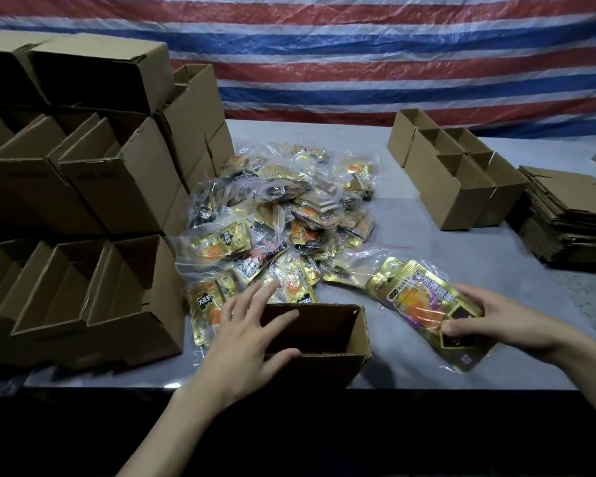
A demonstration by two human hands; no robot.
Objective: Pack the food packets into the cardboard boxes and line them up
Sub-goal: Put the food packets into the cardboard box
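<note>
Striped tarp in red, white and blue hangs behind the grey counter you are working at.

One open box stands at the near edge in front of you, and nothing shows inside it. Your left hand is spread wide over its left end, thumb lying along the near rim, fingers reaching across the opening and gripping nothing.

Your right hand pinches one gold packet in clear wrap by its near end, thumb on one side and fingers on the other. The packet lies tilted just right of the box; whether it touches the counter you cannot tell.

Behind the box sits one loose pile of wrapped packets, too many and too tangled to count.

On your left, empty boxes form a stack three tiers high, openings facing you; the bottom tier shows three.

Far right, five open cartons stand together, and beside them lies one heap of flats.
</note>
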